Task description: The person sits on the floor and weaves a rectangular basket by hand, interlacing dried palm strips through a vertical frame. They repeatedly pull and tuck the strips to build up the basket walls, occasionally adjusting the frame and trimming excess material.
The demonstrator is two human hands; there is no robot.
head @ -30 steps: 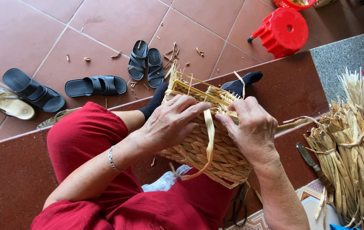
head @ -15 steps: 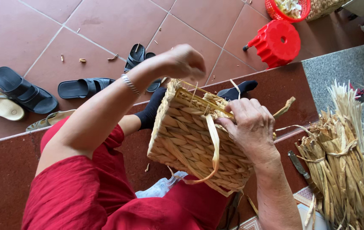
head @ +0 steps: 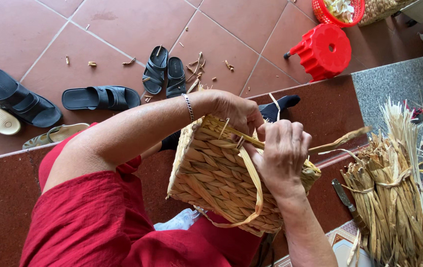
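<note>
A half-woven straw basket [head: 216, 183] rests on my lap, tilted with its mouth facing away. My left hand [head: 236, 111] reaches over the far rim and grips it there, a thin bracelet on the wrist. My right hand [head: 281, 151] is closed on the near rim, pinching a flat straw strand [head: 340, 141] that sticks out to the right. Another loose strand [head: 257, 190] loops down the basket's side. I wear red clothing [head: 97, 217] and dark socks [head: 283, 105].
Bundles of dried straw [head: 394, 193] lie at the right, with a knife [head: 347, 200] beside them. A red plastic stool [head: 322, 49] and red basket [head: 337, 11] stand behind. Several sandals [head: 102, 97] and straw scraps lie on the tiled floor below the step.
My left hand has come down from above the basket onto its far rim. The basket has tipped and the right hand stays on the rim with the strand.
</note>
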